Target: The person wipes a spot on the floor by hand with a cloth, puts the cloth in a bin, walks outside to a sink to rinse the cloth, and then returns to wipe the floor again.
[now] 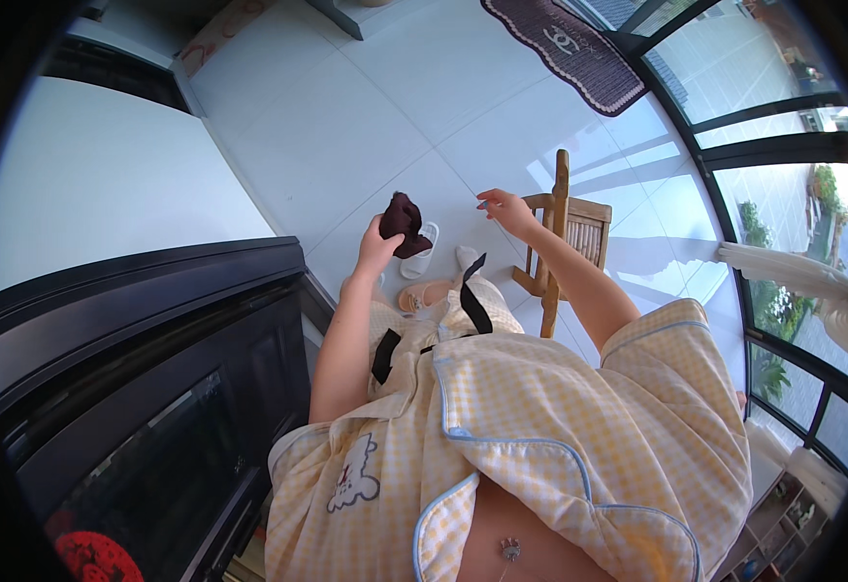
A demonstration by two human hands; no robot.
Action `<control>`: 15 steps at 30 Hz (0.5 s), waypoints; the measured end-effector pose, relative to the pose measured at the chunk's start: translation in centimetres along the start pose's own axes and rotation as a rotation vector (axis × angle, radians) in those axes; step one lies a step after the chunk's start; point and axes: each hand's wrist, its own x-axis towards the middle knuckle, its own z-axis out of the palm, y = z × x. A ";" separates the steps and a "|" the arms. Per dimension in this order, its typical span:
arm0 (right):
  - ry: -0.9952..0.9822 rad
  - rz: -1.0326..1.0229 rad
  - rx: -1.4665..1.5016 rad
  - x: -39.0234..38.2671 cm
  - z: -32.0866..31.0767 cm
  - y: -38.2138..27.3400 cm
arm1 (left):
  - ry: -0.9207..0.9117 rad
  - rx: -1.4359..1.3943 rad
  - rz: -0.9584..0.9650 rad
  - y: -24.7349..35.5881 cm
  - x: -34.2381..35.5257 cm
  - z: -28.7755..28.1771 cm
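Note:
A crumpled dark maroon cloth (405,215) is gripped in my left hand (375,249), with the thumb pressed on its near side; its exact kind cannot be made out. Out to the right, my right hand (508,212) hangs in the air over the floor with its fingers loosely bent and slightly apart, and nothing shows in them. A wooden folding chair (589,228) stands just beyond that wrist, partly behind my right forearm. Beneath the cloth lies a white slipper (428,242). Close to it are a tan shoe (422,295) and a white-socked foot (467,256).
A black panelled door (259,388) stands close on my left, beside a large white panel (114,184). Pale tiles (346,126) cover the floor. A dark purple mat (579,53) lies far right, by black-framed windows (783,145) with a sheer curtain (802,276).

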 end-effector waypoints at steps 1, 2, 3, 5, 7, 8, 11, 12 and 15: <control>-0.013 0.002 0.012 0.1 -0.9 0.8 | -0.021 0.045 -0.002 0.9 0.2 0.8; -0.014 0.028 -0.017 0.4 -2.1 1.6 | -0.013 0.047 -0.008 2.0 0.7 1.9; -0.015 0.055 -0.046 0.7 -3.1 2.3 | -0.006 0.037 -0.035 2.9 1.2 2.8; -0.066 0.041 -0.034 1.4 -3.9 3.4 | 0.010 0.030 -0.072 4.1 1.7 4.2; -0.119 0.027 -0.020 1.7 -4.3 4.5 | 0.077 0.022 -0.094 4.6 1.8 5.2; -0.113 0.036 -0.021 1.9 -4.6 4.9 | 0.087 0.026 -0.098 4.7 1.9 5.4; -0.116 0.068 -0.064 2.3 -5.2 5.9 | 0.053 0.030 -0.101 5.2 2.0 5.9; -0.116 0.094 -0.110 2.5 -5.5 6.2 | 0.064 0.026 -0.104 5.5 2.0 6.1; -0.103 0.117 -0.112 2.8 -5.4 6.7 | 0.104 0.076 -0.139 5.6 1.8 6.0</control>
